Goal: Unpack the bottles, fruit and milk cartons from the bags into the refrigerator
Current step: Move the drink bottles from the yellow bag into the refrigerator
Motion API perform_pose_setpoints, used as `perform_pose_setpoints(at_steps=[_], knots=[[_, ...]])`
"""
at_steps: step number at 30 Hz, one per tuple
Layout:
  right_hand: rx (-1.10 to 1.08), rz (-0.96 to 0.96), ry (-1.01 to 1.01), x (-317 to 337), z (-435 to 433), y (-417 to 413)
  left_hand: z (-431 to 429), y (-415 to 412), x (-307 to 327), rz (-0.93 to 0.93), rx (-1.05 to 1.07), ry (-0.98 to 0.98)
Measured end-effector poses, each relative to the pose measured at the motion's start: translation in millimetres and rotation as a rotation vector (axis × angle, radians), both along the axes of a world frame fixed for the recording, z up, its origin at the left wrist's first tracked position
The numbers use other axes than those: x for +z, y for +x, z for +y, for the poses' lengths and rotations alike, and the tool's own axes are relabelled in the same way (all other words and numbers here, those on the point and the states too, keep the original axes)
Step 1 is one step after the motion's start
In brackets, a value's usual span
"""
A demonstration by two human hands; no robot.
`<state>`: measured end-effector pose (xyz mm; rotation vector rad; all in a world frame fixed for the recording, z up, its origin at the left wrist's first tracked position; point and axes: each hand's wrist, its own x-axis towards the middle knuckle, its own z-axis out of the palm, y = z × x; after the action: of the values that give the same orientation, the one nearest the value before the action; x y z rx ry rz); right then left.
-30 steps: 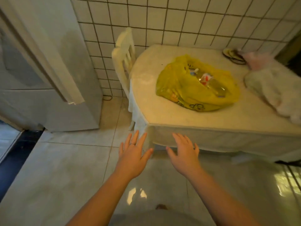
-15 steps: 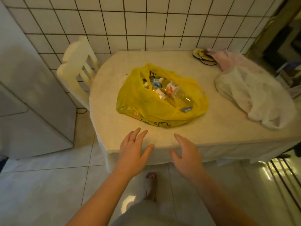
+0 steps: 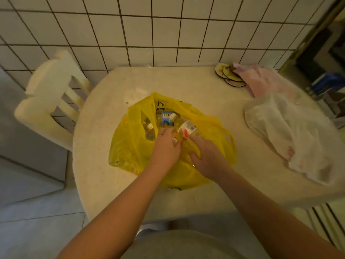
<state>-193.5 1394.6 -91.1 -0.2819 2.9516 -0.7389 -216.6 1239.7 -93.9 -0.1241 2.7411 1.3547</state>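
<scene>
A yellow plastic bag (image 3: 130, 146) lies open in the middle of the table (image 3: 97, 165). Inside it I see several clear bottles, one with a white and red label (image 3: 188, 128), and a blue carton with a barcode (image 3: 166, 118). My left hand (image 3: 165, 148) reaches into the bag's mouth with its fingertips down among the bottles; what they hold is hidden. My right hand (image 3: 207, 156) curls round the lower body of the white-and-red labelled bottle, with yellow plastic bunched under the palm. The refrigerator (image 3: 22, 146) stands at the left edge, past the chair.
A white chair (image 3: 52, 101) stands between the table and the refrigerator. A white and pink bag (image 3: 285, 128) lies on the table's right side, with small round coasters (image 3: 227, 75) behind it. A tiled wall backs the table. Dark shelving stands at the far right.
I have stepped up to the table. Both hands, which were spread open in front of its edge, have moved forward into the yellow bag and onto the bottles.
</scene>
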Motion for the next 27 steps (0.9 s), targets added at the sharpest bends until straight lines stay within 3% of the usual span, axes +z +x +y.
perform_pose_setpoints(at_steps=[5,11,18,21,27], knots=[[0.047,-0.019,0.205,-15,-11,-45,-2,-38,-13,-0.176,0.079,-0.297],[0.082,-0.021,0.381,-30,-11,-81,-4,-59,-18,-0.215,0.140,-0.522],[0.176,0.022,0.496,-40,-8,-118,-27,-89,-14,-0.333,-0.036,-0.762],[0.212,0.017,0.517,-41,-12,-133,-22,-95,-12,-0.409,-0.096,-0.952],[0.226,0.011,0.578,-49,-21,-153,-13,-96,-12,-0.384,-0.133,-1.157]])
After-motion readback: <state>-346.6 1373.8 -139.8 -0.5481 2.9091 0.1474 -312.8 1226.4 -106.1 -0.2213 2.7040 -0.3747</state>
